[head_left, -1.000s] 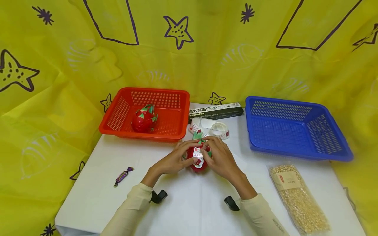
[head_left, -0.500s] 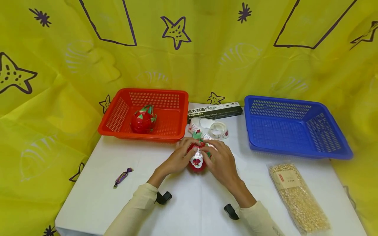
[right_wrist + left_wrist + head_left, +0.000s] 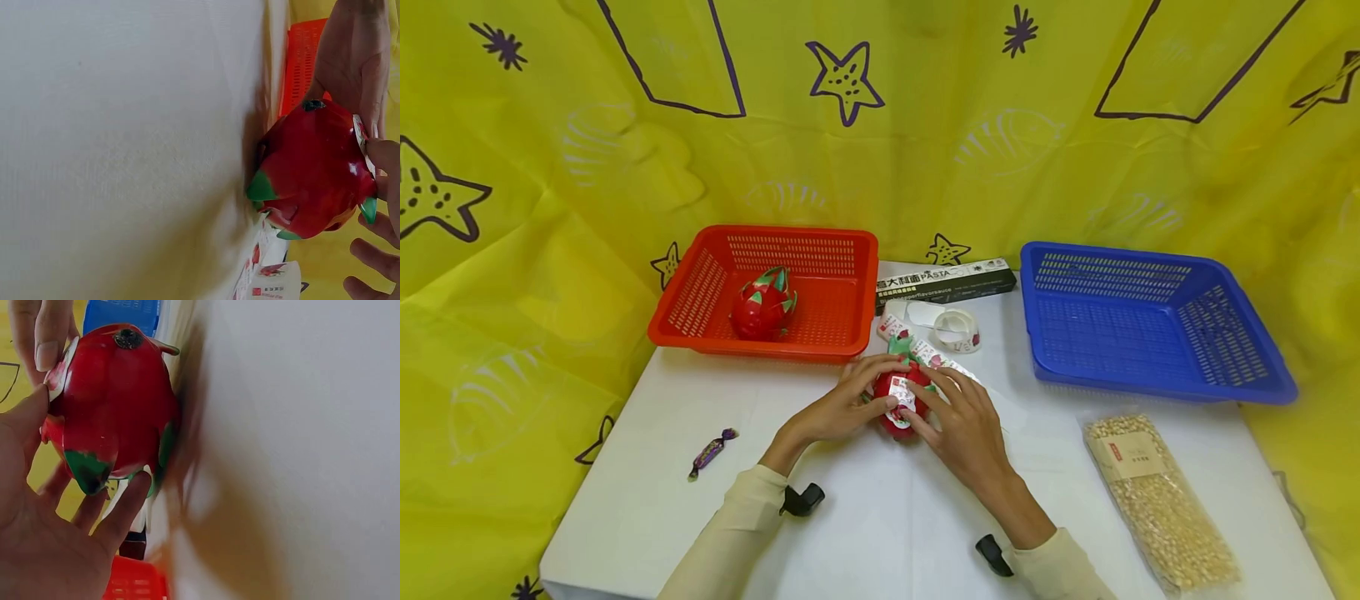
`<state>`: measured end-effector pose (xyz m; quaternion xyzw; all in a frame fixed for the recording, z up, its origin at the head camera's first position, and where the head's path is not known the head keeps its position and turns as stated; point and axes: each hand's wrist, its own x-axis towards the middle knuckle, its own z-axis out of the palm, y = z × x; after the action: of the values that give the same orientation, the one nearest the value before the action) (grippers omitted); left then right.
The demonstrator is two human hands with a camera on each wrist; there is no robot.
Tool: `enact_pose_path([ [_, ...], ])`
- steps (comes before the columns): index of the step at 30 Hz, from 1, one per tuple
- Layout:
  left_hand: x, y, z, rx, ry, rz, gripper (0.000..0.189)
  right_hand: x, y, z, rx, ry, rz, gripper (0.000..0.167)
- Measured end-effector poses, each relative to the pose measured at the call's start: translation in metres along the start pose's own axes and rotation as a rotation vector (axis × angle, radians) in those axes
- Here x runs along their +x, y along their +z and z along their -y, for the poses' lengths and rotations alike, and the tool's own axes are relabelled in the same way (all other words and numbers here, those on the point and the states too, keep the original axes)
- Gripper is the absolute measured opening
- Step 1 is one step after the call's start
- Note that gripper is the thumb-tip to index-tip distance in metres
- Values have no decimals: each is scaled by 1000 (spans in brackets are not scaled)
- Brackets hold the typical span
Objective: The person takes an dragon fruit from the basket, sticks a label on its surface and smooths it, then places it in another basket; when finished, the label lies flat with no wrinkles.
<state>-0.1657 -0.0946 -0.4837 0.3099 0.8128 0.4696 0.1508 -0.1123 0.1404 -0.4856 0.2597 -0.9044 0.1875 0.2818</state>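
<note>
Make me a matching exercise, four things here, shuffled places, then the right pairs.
1. wrapped candy
2. stickered dragon fruit
3. pasta box
4. bag of kernels

A. right of the right hand
B. between the left hand and right hand
C. left of the left hand
D. at the back between the red basket and blue basket

1C, 2B, 3D, 4A

Long pale-beige sleeves (image 3: 726,533), softly creased, two small black rounded wrist cameras (image 3: 805,499), bare hands (image 3: 964,425)

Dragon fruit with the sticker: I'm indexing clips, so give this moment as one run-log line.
left hand: holds dragon fruit, thumb on sticker | right hand: touches same sticker | second dragon fruit: in red basket
</note>
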Motion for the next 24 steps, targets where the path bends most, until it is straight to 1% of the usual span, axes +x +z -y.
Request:
enact_pose_path([
  [4,-1,0,1,12,15,-2,54,1,-1,0,-23,-9,6,51],
  [6,0,1,2,9,3,-16,51,1,-1,-1,-19,-7,-3,53],
  [9,1,4,2,-3,-24,-42,46,0,0,-1,19,7,-27,51],
  [11,3,5,1,-14,-44,-54,43,-2,0,-2,50,12,-47,47],
  [13,4,6,1,-12,-48,-60,41,-3,1,-3,74,12,-62,41],
  [16,4,6,0,-2,-46,-57,41,-6,3,-6,73,-26,-67,36],
  [18,4,4,0,4,-41,-41,42,-9,4,-9,60,-70,-65,37],
  [21,1,1,1,-4,-49,-4,51,-13,5,-12,29,-144,-59,42],
  [24,-1,-2,3,-21,-55,27,61,-16,4,-14,0,-183,-38,44],
])
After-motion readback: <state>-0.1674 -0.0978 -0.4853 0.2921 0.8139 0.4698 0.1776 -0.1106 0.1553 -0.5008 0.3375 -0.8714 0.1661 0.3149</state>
